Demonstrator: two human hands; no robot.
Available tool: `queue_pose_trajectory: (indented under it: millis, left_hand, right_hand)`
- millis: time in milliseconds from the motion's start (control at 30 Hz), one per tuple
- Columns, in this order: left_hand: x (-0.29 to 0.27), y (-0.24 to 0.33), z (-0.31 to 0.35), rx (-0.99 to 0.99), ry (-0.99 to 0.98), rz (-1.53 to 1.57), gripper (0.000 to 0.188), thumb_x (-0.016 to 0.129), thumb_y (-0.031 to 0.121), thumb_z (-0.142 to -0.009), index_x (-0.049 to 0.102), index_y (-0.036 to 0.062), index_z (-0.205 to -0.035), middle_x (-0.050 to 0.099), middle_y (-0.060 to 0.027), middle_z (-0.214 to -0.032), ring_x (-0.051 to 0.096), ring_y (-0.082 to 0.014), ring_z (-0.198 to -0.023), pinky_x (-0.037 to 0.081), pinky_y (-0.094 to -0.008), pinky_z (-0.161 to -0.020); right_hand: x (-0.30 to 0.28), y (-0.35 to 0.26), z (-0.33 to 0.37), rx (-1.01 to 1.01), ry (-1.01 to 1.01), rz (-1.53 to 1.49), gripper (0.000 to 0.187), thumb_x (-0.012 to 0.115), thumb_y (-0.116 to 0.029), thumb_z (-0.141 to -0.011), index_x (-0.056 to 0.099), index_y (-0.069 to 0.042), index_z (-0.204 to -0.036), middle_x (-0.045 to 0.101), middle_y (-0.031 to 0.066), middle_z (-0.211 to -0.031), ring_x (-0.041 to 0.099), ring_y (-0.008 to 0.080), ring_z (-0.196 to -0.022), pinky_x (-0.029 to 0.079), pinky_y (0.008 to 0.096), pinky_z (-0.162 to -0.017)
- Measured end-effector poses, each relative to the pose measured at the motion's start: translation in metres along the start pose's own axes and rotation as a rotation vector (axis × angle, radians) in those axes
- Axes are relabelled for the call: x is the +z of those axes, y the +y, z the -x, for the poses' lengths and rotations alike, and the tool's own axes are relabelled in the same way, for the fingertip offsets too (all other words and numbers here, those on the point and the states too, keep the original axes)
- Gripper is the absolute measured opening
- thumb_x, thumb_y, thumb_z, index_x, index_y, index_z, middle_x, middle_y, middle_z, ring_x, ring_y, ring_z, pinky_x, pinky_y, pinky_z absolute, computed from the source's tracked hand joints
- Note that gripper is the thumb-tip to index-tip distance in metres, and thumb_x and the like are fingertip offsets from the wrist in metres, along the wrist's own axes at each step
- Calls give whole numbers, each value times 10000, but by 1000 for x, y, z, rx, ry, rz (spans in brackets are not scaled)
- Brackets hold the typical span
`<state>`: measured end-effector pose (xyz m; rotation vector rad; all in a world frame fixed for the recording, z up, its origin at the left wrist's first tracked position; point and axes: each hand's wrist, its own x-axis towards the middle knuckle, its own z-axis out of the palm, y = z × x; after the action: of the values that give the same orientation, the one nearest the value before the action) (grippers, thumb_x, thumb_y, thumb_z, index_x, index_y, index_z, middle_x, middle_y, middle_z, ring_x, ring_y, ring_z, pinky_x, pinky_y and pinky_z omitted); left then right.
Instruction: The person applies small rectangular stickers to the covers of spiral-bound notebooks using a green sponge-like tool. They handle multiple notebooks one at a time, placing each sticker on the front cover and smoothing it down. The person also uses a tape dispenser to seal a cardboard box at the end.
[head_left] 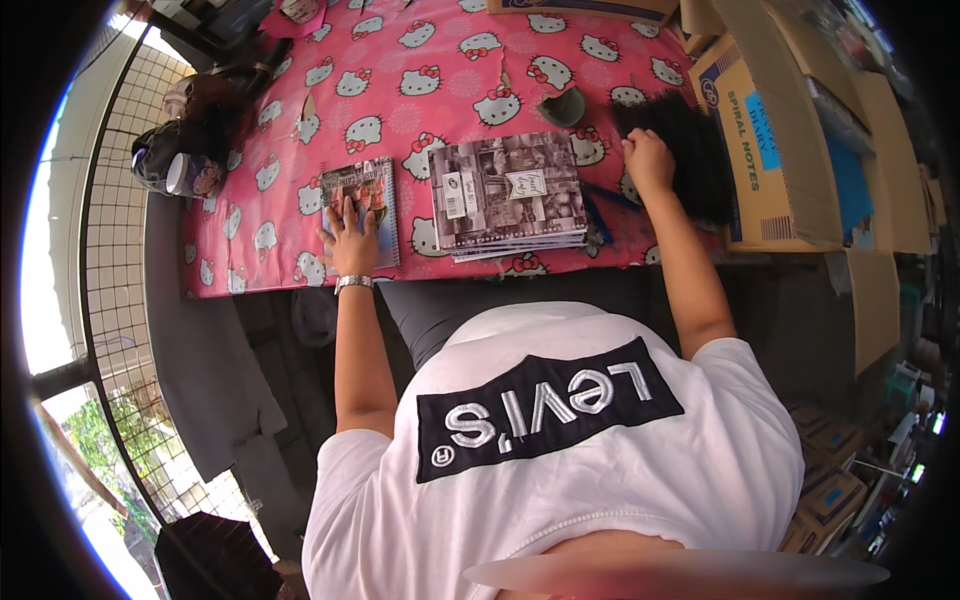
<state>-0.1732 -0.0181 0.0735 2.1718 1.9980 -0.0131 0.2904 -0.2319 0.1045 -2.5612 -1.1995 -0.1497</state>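
My left hand [350, 238] lies with its fingers spread on a small spiral notebook [386, 190] with a colourful cover, near the table's front edge. To its right is a neat stack of larger notebooks [508, 190] with grey patterned covers. My right hand [650, 160] is at the left edge of a pile of thin black strands [695, 150], which look like binding wires or coils. Its fingers are curled together; whatever they pinch is too small or hidden to make out. Between the stack and my right forearm lie blue slender objects [600, 212], possibly pens or scissors.
A pink patterned cloth [400, 120] covers the table. A dark, bowl-like piece [563, 107] sits behind the stack. An open cardboard box [775, 150] stands at the right. A cup [194, 175] and a black bag [160, 150] are at the left edge.
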Motion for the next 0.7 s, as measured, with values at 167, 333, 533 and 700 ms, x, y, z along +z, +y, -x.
queue_pose_trajectory:
  millis: [167, 333, 533, 700]
  left_hand:
    - [-45, 61, 23, 530, 335, 394, 556, 611, 488, -920, 542, 194, -1386, 428, -148, -1500, 396, -414, -1362, 326, -601, -1086]
    - [-102, 168, 111, 1311, 82, 225, 406, 766, 250, -778, 663, 112, -1146, 629, -87, -1206, 604, -294, -1101, 518, -407, -908]
    - [-103, 172, 111, 1431, -78, 52, 278, 754, 235, -759, 656, 140, -1001, 657, -26, -970, 666, -239, -883, 563, -365, -690]
    - [-150, 172, 97, 1393, -211, 272, 282, 679, 202, -860, 589, 110, -1110, 650, -112, -761, 657, -329, -669, 528, -433, -623]
  right_hand:
    - [-26, 11, -3, 178, 64, -690, 294, 691, -169, -854, 692, -80, -1135, 683, 127, -866, 681, 287, -805, 533, 379, -739]
    - [-58, -21, 16, -161, 156, -624, 324, 578, -54, -887, 681, -51, -1194, 590, 77, -928, 596, 154, -813, 494, 289, -742]
    - [-84, -42, 65, 146, -235, -1105, 328, 572, -91, -932, 616, -13, -1248, 570, 2, -897, 518, 67, -654, 447, 223, -594]
    - [-98, -60, 97, 264, -212, -1434, 445, 504, -60, -896, 543, -10, -1336, 613, 39, -1041, 469, 46, -584, 414, 204, -533]
